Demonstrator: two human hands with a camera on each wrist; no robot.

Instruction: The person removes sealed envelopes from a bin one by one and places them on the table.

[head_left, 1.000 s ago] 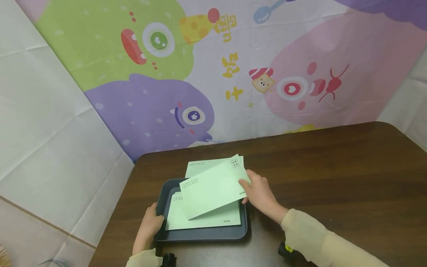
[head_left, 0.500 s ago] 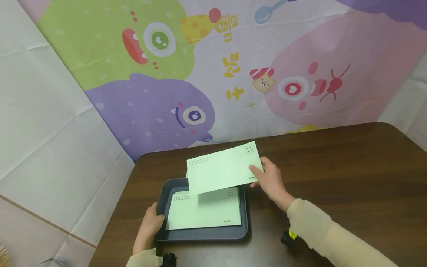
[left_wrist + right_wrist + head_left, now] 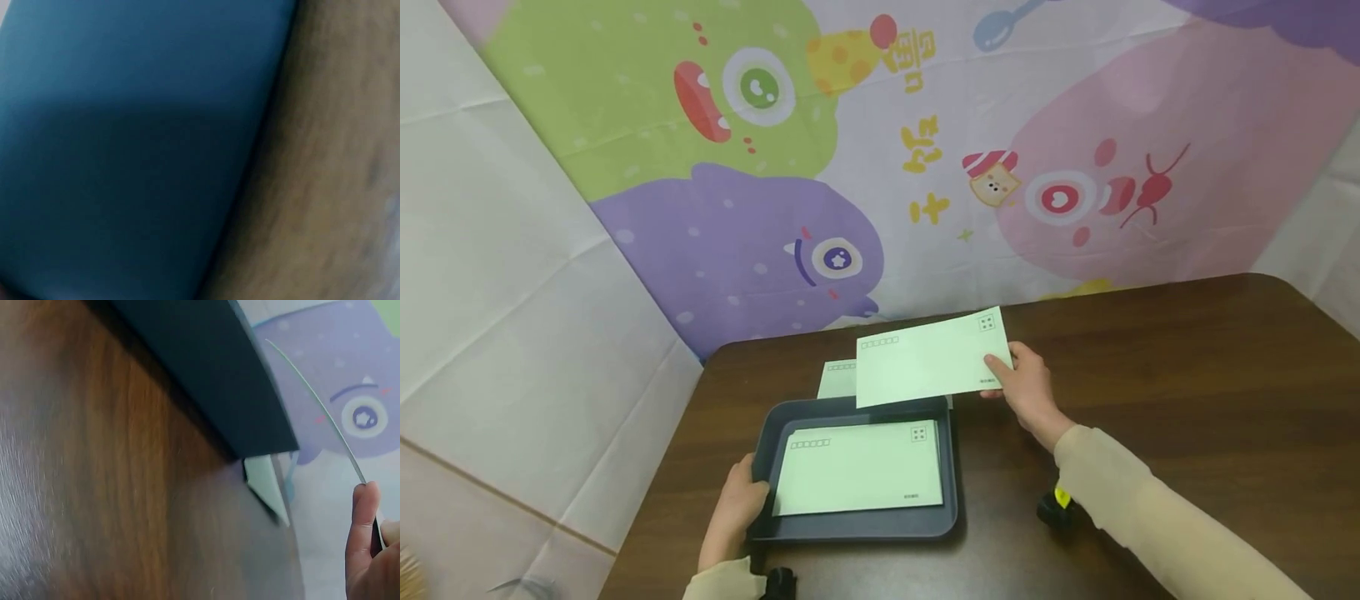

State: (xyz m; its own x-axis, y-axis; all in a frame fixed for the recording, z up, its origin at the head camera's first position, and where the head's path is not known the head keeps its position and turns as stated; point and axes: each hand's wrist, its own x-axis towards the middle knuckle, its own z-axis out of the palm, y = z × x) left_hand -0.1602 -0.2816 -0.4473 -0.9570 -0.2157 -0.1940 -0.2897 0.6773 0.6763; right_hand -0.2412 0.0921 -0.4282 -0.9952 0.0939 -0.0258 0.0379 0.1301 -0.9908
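Right of centre in the head view, my right hand [image 3: 1028, 387] pinches a pale green envelope [image 3: 925, 358] by its right end, thumb on top. That envelope hangs tilted over the far rim of a dark grey tray [image 3: 857, 529]; the right wrist view shows its thin edge [image 3: 325, 409]. Inside the tray lies a stack of like envelopes [image 3: 857, 471]. My left hand [image 3: 736, 504] grips the tray's left side, its thumb over the rim and the other fingers mostly hidden. Behind the tray another envelope [image 3: 837, 379] lies on the table, largely covered by the held one.
The dark brown wooden table [image 3: 1187, 417] stretches to the right. A cartoon-printed cloth [image 3: 940, 125] hangs at its back edge, and a white sheet [image 3: 550, 250] stands to the left. The tray's wall [image 3: 125, 156] fills most of the left wrist view.
My right hand has carried the envelope up and to the right, from over the stack to beyond the tray's far rim. The stack is uncovered. My left hand and the tray stay put.
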